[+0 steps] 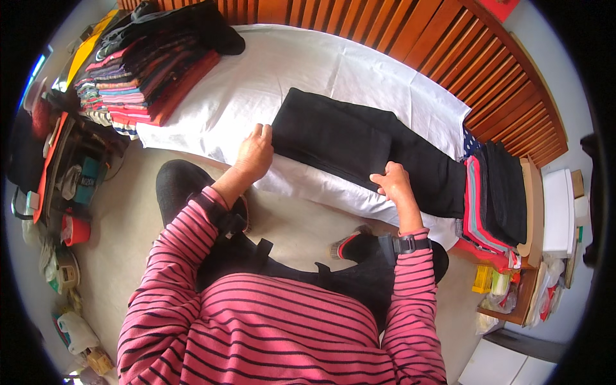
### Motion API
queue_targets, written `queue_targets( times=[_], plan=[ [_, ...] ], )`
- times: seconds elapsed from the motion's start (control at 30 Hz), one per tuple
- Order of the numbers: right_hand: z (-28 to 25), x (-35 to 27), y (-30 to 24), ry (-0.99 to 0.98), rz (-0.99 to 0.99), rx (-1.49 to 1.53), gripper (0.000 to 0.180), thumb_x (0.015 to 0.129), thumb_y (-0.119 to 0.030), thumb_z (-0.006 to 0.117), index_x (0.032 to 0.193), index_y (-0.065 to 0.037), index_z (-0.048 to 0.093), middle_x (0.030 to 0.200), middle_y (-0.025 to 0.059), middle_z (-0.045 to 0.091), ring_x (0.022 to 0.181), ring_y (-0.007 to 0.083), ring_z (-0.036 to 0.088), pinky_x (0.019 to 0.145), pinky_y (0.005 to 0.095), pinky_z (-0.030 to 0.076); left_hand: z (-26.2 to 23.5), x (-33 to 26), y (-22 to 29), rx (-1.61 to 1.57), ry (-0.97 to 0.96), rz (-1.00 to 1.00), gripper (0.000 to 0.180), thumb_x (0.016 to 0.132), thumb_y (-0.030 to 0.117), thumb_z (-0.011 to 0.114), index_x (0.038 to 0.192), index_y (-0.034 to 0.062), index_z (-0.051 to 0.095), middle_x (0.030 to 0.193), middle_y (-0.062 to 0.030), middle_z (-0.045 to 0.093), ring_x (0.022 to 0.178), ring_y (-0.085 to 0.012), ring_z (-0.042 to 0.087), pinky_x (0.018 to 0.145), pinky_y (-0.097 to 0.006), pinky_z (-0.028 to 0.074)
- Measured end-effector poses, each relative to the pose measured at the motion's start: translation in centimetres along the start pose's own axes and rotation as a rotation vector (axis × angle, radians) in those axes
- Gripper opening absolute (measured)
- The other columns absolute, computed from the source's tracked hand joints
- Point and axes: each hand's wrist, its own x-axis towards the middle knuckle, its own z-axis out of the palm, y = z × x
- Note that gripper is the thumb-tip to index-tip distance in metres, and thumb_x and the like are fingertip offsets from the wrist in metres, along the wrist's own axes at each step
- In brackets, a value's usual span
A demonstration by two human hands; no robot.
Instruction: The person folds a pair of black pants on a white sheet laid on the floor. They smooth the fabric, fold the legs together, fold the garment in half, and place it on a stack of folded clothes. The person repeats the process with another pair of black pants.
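1. Right hand presses flat, fingers spread, on the black trousers.
2. Left hand, open, touches their near-left end.
3. One pair lies on the white bed, long axis left-to-right.
4. Two folded-clothes stacks flank it.

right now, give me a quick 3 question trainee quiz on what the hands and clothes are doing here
1. True or false: both hands rest on the black garment.
2. Which stack is taller: A, the folded pile at the person's left, or B, the pile at the right?
3. What colour is the sheet under the garment?

Key:
1. True: left hand at its near-left edge, right hand on its near fold.
2. A
3. White
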Motion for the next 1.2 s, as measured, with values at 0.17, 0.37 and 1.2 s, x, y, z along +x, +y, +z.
queue_targets(
  times=[0.17,0.37,1.2],
  plan=[
    [-0.4,0.2,0.8,0.058,-0.147,0.01,0.024,0.073,-0.007,0.074,0.074,0.0,0.051,0.061,0.0113,0.061,0.047,0.0159,0.059,0.036,0.0308,0.046,-1.8,-0.3,1.5,0.012,-0.034,0.044,0.034,0.08,0.0,0.059,0.112,0.0019,0.048,0.107,-0.0204,0.052,0.097,-0.0391,0.059,0.083,-0.048,0.05],
    [-0.5,-0.1,-0.1,0.404,-0.221,-0.347,0.024,0.084,-0.025,0.07,0.088,-0.004,0.059,0.083,0.0164,0.069,0.083,0.0402,0.066,0.074,0.0483,0.053,-5.6,1.6,3.2,0.101,-0.063,0.083,0.016,0.08,0.007,0.059,0.096,0.0027,0.058,0.105,-0.0188,0.055,0.096,-0.0369,0.058,0.084,-0.045,0.049],
    [6.3,3.8,0.7,0.305,-0.549,-0.552,0.084,0.094,-0.056,0.051,0.149,0.002,0.027,0.156,0.0225,0.025,0.146,0.0366,0.022,0.119,0.0527,0.016,1.4,10.3,3.9,0.238,0.076,-0.2,0.062,0.093,0.039,0.059,0.139,-0.0004,0.044,0.136,-0.0166,0.05,0.13,-0.0342,0.044,0.104,-0.053,0.038]
  ],
)
